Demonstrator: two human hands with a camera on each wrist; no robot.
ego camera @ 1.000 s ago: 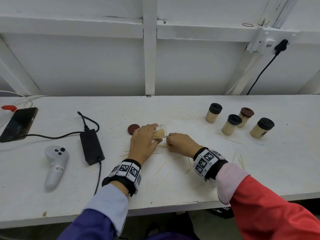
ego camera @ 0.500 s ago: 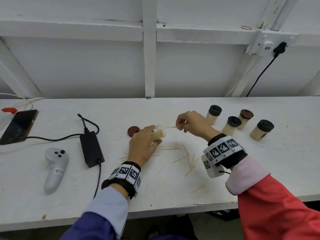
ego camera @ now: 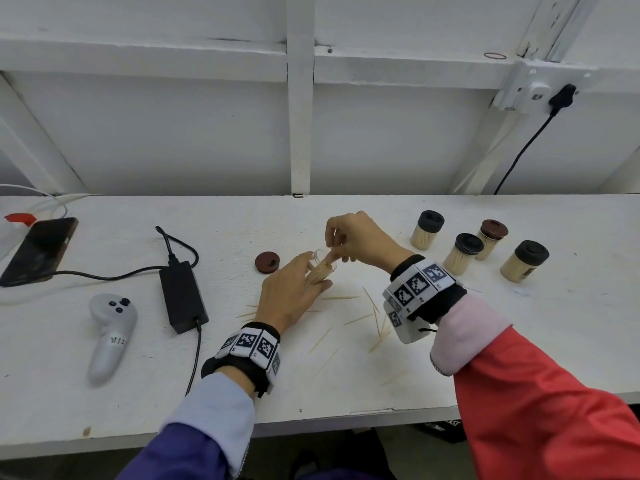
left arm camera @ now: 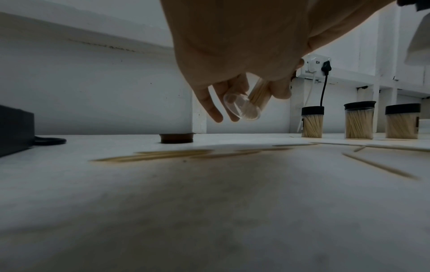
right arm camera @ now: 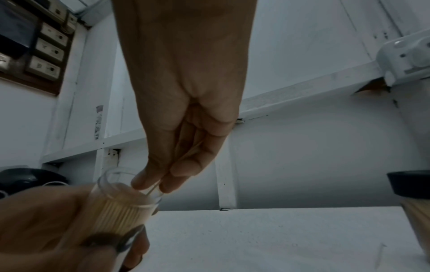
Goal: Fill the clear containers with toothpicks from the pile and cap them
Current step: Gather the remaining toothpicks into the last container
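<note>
My left hand (ego camera: 294,289) holds a clear container (ego camera: 322,263) tilted above the table, its open mouth up and to the right; it is packed with toothpicks (right arm camera: 116,211). Right over that mouth my right hand (ego camera: 349,237) pinches a toothpick (right arm camera: 154,187) between thumb and finger, its tip entering the container (right arm camera: 121,202). From the left wrist view I see the clear bottom of the container (left arm camera: 242,106) past my fingers. A brown cap (ego camera: 267,262) lies on the table left of my left hand. Loose toothpicks (ego camera: 375,317) are scattered in front of both hands.
Several filled, capped containers (ego camera: 464,252) stand at the right back. A black power adapter (ego camera: 183,295) with its cable, a white controller (ego camera: 110,327) and a phone (ego camera: 38,249) lie to the left. The table's front edge (ego camera: 346,415) runs close below my wrists.
My right hand picked a toothpick off the table, lifted it, then brought it left to the container's mouth. My left hand raised and tilted the container.
</note>
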